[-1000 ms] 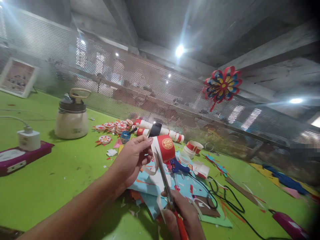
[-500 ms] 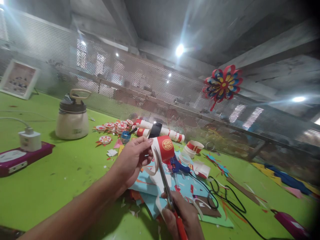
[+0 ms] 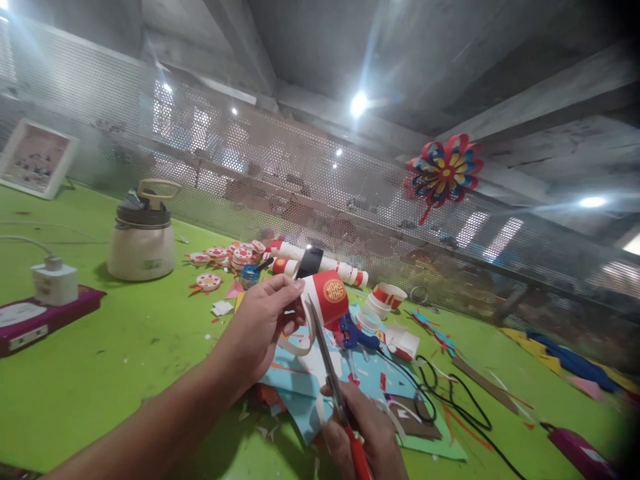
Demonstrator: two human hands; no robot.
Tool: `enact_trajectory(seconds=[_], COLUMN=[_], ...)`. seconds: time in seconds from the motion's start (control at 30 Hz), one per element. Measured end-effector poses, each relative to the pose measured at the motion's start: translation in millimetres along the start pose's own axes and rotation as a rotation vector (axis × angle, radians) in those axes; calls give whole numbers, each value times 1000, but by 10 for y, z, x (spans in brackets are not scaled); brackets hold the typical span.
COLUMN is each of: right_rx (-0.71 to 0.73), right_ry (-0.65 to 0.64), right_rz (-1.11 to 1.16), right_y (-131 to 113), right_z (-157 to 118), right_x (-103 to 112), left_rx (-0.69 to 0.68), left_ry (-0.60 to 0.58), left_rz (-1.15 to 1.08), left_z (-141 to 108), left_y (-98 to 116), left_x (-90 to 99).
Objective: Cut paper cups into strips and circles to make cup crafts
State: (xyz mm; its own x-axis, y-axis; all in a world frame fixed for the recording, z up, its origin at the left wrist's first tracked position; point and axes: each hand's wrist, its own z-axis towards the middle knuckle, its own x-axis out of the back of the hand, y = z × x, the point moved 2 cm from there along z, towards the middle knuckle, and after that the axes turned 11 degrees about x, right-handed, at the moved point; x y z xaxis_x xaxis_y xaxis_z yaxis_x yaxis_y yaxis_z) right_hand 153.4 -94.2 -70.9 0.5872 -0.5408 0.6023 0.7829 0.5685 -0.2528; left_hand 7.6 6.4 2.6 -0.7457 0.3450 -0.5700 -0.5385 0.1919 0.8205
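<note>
Under conc. ceiling (image 3: 320, 47), grn tbl (image 3: 100, 347)

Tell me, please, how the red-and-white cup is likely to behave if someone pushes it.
The cup is probably light, since the left hand merely pinches its edge. Its wall looks thin and papery, so it would likely flex under pressure. Laid on its side, it might roll, given that rounded wall.

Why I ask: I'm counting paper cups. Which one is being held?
The red cup with the gold emblem, pinched by the left hand; other cups rest on the table.
</note>
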Motion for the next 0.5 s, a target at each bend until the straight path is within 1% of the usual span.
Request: enact_trajectory(seconds=[0.13, 0.3, 0.5], right_rx=[-10, -36, 8], right_ry=[5, 26, 64], right_rz=[-3, 9, 40], right_y=[-12, -1, -26], right_z=[-12, -51, -6], right_x=[-5, -33, -35], left_rx=[-2, 1, -101], left_ry=[-10, 4, -23], left_rz=[-7, -34, 78], left_z=[-20, -19, -37], left_y=[13, 7, -13], left_x=[-17, -4, -6])
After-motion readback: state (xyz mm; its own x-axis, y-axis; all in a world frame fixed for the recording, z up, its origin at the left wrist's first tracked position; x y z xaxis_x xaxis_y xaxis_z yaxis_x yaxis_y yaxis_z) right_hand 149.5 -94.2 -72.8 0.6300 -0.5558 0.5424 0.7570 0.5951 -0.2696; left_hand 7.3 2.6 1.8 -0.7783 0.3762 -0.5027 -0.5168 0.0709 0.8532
